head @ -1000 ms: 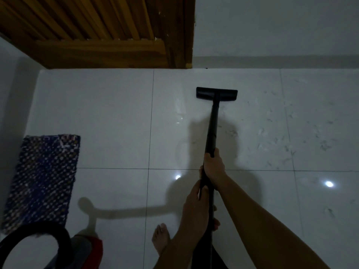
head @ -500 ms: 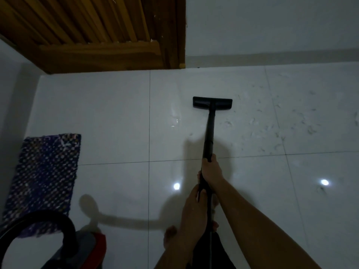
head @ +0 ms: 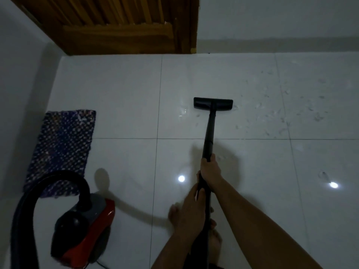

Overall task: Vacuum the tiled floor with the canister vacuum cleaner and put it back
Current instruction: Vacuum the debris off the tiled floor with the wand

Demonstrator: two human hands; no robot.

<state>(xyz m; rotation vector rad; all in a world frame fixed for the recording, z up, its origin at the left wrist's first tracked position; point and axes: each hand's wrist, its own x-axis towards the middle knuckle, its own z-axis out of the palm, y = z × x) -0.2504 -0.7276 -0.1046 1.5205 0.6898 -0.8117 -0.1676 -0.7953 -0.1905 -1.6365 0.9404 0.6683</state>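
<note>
In the head view, the person stood over the white tiled floor (head: 120, 98) with both hands on the black wand (head: 209, 131) of the vacuum. The floor nozzle (head: 213, 104) lay flat on the tile at centre frame, just above a grout line. Scattered debris (head: 291, 115) showed to the right of the nozzle, spreading toward the upper right of the frame.

To do this pass well, I judge the nozzle should stay flat against the tile and travel in slow, overlapping strokes toward that litter on the right, with the hose (head: 29, 200) given slack so the canister does not tip or drag.

The right hand (head: 210, 169) was wrapped shut around the wand higher up, fingers curled fully round it. The left hand (head: 191, 212) gripped the wand lower down, near the bottom centre of the frame, also closed.

The red and grey canister (head: 87, 230) sat on the floor at lower left, beside a patterned blue mat (head: 62, 148). A wooden door (head: 120, 26) filled the upper left.
</note>
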